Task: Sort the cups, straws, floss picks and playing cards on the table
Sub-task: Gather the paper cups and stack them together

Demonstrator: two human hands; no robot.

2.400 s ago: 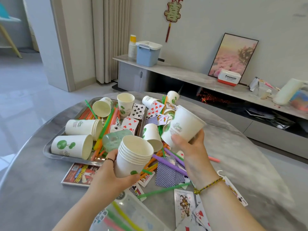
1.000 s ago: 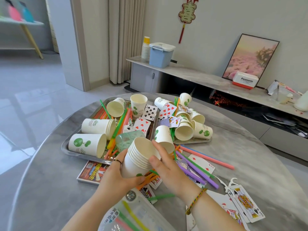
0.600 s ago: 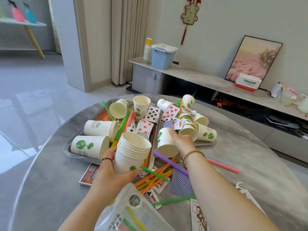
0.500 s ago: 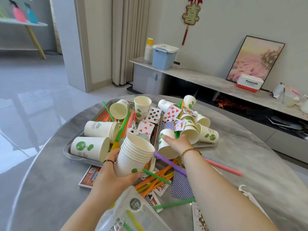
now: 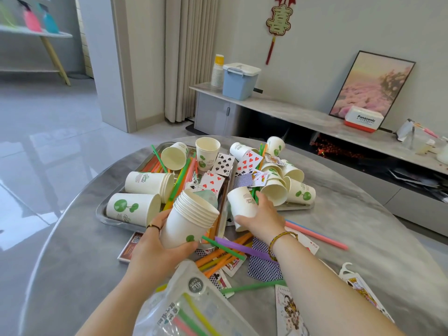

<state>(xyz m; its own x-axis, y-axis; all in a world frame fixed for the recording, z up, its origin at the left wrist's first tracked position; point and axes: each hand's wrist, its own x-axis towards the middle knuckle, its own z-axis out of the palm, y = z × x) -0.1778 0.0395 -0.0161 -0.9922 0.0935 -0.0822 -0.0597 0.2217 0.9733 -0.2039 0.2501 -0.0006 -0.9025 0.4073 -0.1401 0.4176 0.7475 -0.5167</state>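
Head view has the left hand (image 5: 155, 248) gripping a tilted cup stack (image 5: 191, 221) above the table (image 5: 72, 263) and the right hand (image 5: 263, 218) clasping a lone cup (image 5: 242, 202) beside it, which could jam if nested crookedly.

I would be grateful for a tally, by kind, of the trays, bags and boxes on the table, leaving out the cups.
Metal trays: 2
Clear bags of straws: 1
Flat red boxes: 1
Total: 4
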